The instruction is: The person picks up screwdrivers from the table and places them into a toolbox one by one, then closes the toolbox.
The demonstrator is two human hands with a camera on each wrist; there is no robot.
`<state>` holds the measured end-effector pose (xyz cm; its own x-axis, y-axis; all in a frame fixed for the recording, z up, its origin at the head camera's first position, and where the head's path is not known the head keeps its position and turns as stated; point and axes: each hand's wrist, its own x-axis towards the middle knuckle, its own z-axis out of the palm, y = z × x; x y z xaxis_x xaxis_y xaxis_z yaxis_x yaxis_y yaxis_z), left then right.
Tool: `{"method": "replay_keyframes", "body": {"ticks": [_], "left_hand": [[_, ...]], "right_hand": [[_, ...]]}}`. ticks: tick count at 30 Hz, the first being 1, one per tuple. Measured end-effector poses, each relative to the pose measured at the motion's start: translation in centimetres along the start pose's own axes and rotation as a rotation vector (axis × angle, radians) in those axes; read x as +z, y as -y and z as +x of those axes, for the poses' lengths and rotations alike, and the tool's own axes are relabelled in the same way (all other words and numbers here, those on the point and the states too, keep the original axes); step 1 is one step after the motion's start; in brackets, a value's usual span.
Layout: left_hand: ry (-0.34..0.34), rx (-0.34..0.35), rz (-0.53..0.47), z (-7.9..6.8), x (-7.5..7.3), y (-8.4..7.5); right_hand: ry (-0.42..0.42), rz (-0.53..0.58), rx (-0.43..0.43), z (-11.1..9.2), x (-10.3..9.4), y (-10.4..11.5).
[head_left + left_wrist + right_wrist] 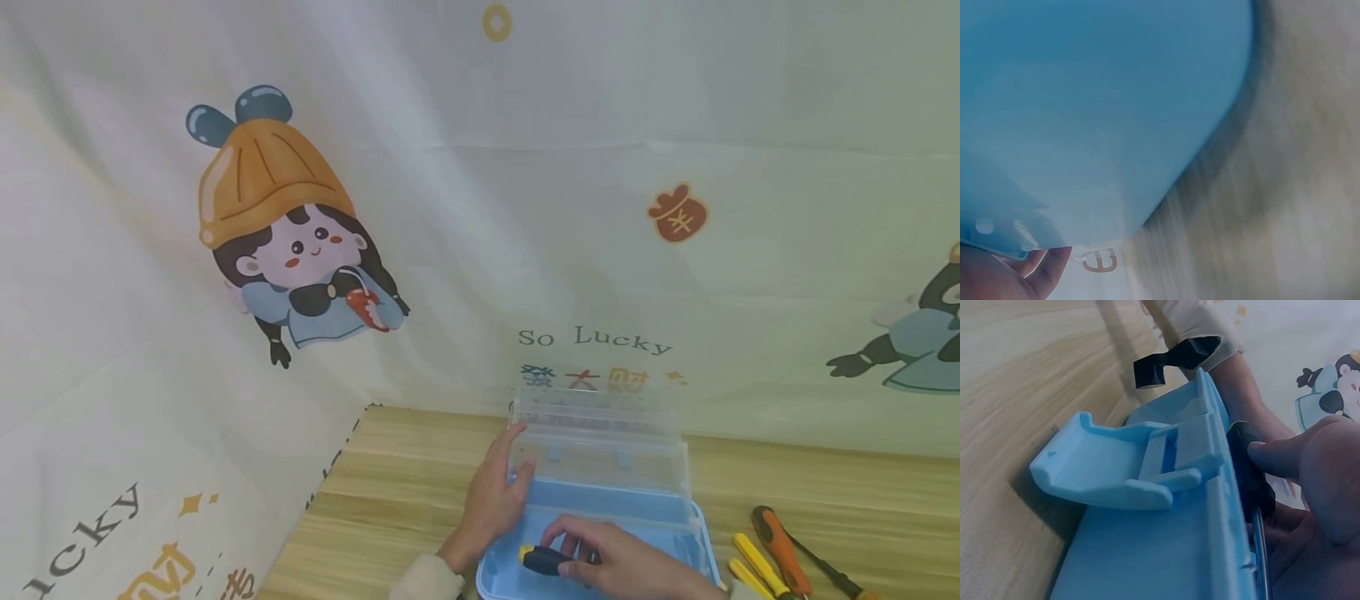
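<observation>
A blue plastic toolbox stands on the wooden table with its clear lid raised at the back. My left hand holds the lid's left edge near the hinge; its fingers show at the box's back corner in the left wrist view. My right hand grips a screwdriver by its black and yellow handle, over the box's inside. In the right wrist view the screwdriver's metal shaft runs along the inner side of the front wall, where a blue latch hangs unfastened.
Right of the box lie an orange and black screwdriver, a yellow-handled tool and a dark-shafted tool. A black-headed hammer shows beyond the box in the right wrist view. A printed cloth hangs behind the table.
</observation>
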<state>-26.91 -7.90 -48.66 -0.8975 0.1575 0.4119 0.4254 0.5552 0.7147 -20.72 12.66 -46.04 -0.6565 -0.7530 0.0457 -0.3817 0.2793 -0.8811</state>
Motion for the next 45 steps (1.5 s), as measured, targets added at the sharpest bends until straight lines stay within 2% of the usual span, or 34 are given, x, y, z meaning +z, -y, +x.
{"method": "replay_keyframes", "body": {"ticks": [5,18,32,45], "left_hand": [[0.002,-0.008,-0.004,-0.1,0.0,0.0],[-0.015,0.008,-0.006,-0.1,0.0,0.1],[-0.018,0.009,0.003,0.0,0.2,0.1],[-0.014,0.013,0.005,0.1,0.1,0.1]], "right_hand": [[0.023,0.032,0.014,0.0,0.2,-0.6],[0.064,0.074,-0.014,0.1,0.5,-1.4],[0.052,0.032,0.031,0.0,0.6,-2.3],[0.049,-0.008,0.023,0.0,0.6,-2.4]]}}
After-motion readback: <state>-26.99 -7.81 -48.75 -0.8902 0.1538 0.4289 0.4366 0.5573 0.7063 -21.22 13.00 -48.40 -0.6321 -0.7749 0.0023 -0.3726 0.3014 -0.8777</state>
